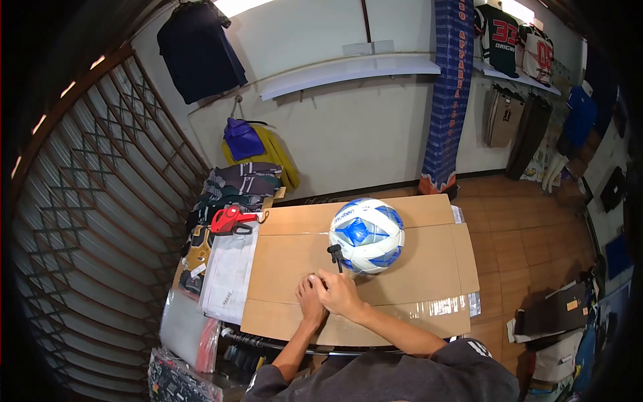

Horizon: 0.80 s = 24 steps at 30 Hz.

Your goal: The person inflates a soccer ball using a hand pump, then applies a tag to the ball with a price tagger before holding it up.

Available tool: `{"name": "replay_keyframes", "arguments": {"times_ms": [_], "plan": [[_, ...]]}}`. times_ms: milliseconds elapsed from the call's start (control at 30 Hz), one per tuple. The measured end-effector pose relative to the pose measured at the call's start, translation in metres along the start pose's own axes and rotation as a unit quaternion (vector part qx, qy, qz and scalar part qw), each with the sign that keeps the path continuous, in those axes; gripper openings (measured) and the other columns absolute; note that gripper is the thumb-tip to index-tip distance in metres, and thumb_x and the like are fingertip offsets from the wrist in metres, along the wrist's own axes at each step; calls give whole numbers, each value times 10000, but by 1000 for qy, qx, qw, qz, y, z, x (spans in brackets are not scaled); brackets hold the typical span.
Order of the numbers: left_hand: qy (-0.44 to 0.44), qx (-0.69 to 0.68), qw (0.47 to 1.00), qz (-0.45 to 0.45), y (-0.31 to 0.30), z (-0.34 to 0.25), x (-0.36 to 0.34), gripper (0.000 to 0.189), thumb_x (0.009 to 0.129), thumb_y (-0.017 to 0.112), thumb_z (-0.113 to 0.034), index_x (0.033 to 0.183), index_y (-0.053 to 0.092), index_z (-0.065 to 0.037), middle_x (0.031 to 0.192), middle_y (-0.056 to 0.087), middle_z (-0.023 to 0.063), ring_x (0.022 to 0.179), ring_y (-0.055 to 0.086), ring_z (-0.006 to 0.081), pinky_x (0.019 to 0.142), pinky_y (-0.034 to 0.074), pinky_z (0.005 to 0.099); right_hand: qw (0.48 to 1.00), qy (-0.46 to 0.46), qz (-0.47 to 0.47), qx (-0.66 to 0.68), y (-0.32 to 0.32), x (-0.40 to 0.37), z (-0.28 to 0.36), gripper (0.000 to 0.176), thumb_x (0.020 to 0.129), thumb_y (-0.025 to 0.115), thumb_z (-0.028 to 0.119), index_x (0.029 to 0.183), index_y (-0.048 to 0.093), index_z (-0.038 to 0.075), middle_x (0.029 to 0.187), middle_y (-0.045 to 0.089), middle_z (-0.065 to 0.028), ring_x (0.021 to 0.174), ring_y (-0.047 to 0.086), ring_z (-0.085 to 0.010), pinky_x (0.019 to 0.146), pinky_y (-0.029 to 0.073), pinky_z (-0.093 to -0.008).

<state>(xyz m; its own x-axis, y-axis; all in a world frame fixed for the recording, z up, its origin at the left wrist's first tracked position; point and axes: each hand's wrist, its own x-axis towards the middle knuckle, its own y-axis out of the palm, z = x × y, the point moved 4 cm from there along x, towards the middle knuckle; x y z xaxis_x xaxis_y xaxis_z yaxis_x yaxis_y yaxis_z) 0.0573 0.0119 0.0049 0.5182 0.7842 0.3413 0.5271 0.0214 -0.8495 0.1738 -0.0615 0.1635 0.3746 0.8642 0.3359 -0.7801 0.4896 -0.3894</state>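
Note:
A white and blue ball (367,236) marked "molten" rests on the flat cardboard (288,258) in front of me. A small black T-shaped tool (336,252) with a thin stem sticks up beside the ball's lower left side. My right hand (341,293) closes around the lower end of that stem. Pressed up against it, my left hand (311,298) has its fingers curled low over the cardboard; what they hold, if anything, is hidden.
On the left edge lie a red tape dispenser (234,220) and white wrapped sheets (229,278). Folded clothes (244,181) are stacked behind. A metal lattice gate (100,201) runs along the left. A blue pillar (445,100) stands beyond the table.

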Motion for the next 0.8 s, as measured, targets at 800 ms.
{"name": "replay_keyframes", "arguments": {"times_ms": [800], "plan": [[24,-115,992,-46,-6,-3,3,425,984,669,-323,1330,647,-77,1373,588,162,1334,508,356,1115,342,540,998,-33,39,-20,10,4,12,333,1037,638,319,892,735,35,726,684,-259,668,694,-461,600,549,-540]]}}
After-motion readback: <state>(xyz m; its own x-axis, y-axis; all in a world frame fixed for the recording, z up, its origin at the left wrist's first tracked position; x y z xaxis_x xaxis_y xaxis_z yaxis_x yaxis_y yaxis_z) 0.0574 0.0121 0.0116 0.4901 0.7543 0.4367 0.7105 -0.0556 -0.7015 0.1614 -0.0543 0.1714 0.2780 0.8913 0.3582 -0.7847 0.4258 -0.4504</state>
